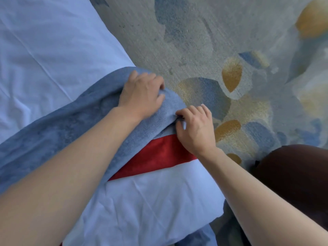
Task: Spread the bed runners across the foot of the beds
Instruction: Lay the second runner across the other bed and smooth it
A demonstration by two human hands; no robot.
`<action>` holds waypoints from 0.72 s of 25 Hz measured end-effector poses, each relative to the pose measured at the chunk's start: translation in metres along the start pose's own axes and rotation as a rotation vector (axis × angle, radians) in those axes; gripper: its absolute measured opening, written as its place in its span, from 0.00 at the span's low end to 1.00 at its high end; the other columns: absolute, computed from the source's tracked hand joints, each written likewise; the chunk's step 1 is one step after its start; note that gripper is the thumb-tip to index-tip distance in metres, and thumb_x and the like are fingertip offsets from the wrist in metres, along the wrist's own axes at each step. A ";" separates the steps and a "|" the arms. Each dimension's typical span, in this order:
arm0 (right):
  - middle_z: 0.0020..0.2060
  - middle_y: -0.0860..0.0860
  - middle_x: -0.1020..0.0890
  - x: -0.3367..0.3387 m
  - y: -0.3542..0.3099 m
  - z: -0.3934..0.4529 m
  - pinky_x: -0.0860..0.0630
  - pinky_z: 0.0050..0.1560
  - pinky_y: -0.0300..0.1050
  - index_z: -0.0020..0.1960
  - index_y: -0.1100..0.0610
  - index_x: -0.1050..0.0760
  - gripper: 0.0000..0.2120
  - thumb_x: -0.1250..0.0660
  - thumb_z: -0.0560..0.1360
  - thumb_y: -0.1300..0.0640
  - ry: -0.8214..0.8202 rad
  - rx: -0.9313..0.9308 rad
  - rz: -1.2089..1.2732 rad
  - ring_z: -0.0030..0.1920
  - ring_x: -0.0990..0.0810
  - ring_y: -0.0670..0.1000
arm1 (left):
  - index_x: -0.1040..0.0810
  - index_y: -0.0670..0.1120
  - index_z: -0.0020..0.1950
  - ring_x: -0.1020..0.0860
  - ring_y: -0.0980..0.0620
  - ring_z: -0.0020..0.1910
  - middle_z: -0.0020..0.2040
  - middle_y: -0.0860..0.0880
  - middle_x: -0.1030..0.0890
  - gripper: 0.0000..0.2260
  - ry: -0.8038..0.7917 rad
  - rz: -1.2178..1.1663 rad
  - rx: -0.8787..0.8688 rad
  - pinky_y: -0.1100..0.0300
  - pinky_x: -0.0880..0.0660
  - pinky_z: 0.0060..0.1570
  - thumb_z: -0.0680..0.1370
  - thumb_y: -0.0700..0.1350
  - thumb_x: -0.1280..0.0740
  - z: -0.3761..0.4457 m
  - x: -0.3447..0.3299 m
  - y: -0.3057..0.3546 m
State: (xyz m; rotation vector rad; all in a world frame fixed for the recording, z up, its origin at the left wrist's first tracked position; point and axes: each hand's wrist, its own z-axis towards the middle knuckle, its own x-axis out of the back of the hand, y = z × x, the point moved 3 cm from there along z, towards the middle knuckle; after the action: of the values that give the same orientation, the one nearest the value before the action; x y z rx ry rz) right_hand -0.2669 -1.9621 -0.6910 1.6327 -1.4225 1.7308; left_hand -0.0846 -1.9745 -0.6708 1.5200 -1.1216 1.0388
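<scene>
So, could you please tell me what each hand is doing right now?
Left hand: grips the blue runner.
Right hand: pinches the runner's edge.

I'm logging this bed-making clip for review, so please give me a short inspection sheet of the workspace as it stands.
Surface: white bed sheet, creased, reaching the bed's edge.
Job's things: blue-grey bed runner lies across the bed, its end bunched at the edge; a red band shows beneath it.
Clutter: nothing seen.
Grippers: left hand grips the runner's end, fingers curled over the fold; right hand pinches the runner's lower edge.
Cables: nothing seen.
Surroundings: patterned carpet in grey, blue and yellow beside the bed; a dark brown shape at lower right, unclear what.
</scene>
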 end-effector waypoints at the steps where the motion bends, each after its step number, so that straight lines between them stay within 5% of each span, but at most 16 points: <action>1: 0.41 0.50 0.20 -0.002 -0.009 -0.003 0.35 0.70 0.58 0.48 0.54 0.20 0.08 0.33 0.70 0.58 -0.016 0.062 0.009 0.47 0.22 0.56 | 0.21 0.51 0.47 0.23 0.47 0.48 0.45 0.51 0.19 0.07 -0.039 -0.029 -0.033 0.52 0.39 0.50 0.74 0.52 0.35 -0.012 0.000 0.007; 4: 0.37 0.50 0.21 -0.004 -0.022 -0.006 0.32 0.67 0.59 0.44 0.54 0.20 0.05 0.33 0.70 0.59 0.008 0.117 0.039 0.44 0.22 0.57 | 0.21 0.53 0.46 0.24 0.49 0.45 0.42 0.53 0.20 0.12 -0.110 -0.030 -0.089 0.53 0.38 0.50 0.71 0.60 0.34 -0.064 0.001 0.012; 11: 0.38 0.50 0.18 0.003 -0.002 0.009 0.33 0.67 0.58 0.43 0.54 0.18 0.04 0.31 0.70 0.61 -0.002 0.079 -0.039 0.45 0.22 0.59 | 0.22 0.49 0.43 0.23 0.45 0.44 0.41 0.49 0.20 0.03 -0.050 -0.048 -0.064 0.52 0.33 0.49 0.73 0.48 0.32 -0.064 -0.015 0.032; 18: 0.44 0.52 0.16 0.014 -0.109 0.042 0.28 0.62 0.56 0.51 0.55 0.17 0.07 0.32 0.74 0.59 0.071 0.323 0.036 0.47 0.20 0.58 | 0.20 0.48 0.45 0.23 0.45 0.43 0.41 0.49 0.21 0.07 0.177 -0.070 0.267 0.51 0.34 0.47 0.72 0.51 0.30 -0.130 0.034 -0.061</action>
State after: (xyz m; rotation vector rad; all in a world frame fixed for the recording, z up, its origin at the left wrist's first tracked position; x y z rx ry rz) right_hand -0.1600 -1.9561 -0.6419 1.6893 -1.1947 2.1050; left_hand -0.0297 -1.8456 -0.6258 1.6254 -0.8257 1.2874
